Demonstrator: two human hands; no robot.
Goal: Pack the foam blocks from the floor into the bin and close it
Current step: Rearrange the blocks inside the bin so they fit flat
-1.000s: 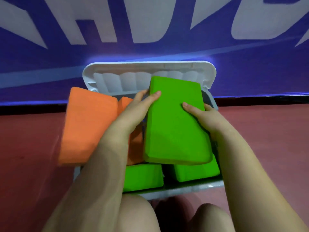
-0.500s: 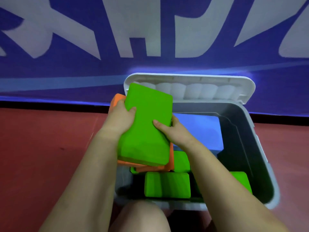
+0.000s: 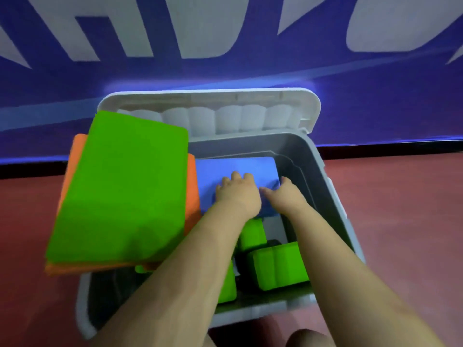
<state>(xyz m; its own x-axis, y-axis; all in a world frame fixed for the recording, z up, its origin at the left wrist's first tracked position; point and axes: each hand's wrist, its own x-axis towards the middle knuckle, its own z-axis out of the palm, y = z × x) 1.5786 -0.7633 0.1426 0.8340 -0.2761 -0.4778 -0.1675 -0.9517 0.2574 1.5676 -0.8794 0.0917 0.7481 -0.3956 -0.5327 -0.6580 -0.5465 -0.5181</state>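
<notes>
Backdrop: behind the bin you face a blue banner (image 3: 250,71) with large pale letters, standing on a dull red floor (image 3: 400,221).
Bin: your grey plastic storage bin (image 3: 333,196) sits on the floor against the banner, and its white ribbed lid (image 3: 225,116) stands open and upright at the far side.
Large blocks: a big flat green foam block (image 3: 125,191) lies tilted across the bin's left rim, on top of an orange foam block (image 3: 72,171) whose edges show around it; both overhang the rim to the left.
Blue block: a blue foam block (image 3: 235,166) lies inside the bin toward the far wall, just right of the orange one.
Small blocks: several smaller green foam blocks (image 3: 278,266) lie lower in the bin, near its front wall, partly hidden by your forearms.
Left hand: your left hand (image 3: 238,194) rests on top of the blue block with the fingers bent over it; you cannot tell from this angle whether they grip it or only press.
Right hand: your right hand (image 3: 283,194) is at the blue block's right end, thumb on the top face and fingers curled around the edge, holding it.
Knees: your bare knees (image 3: 308,338) show at the bottom edge, just in front of the bin.
</notes>
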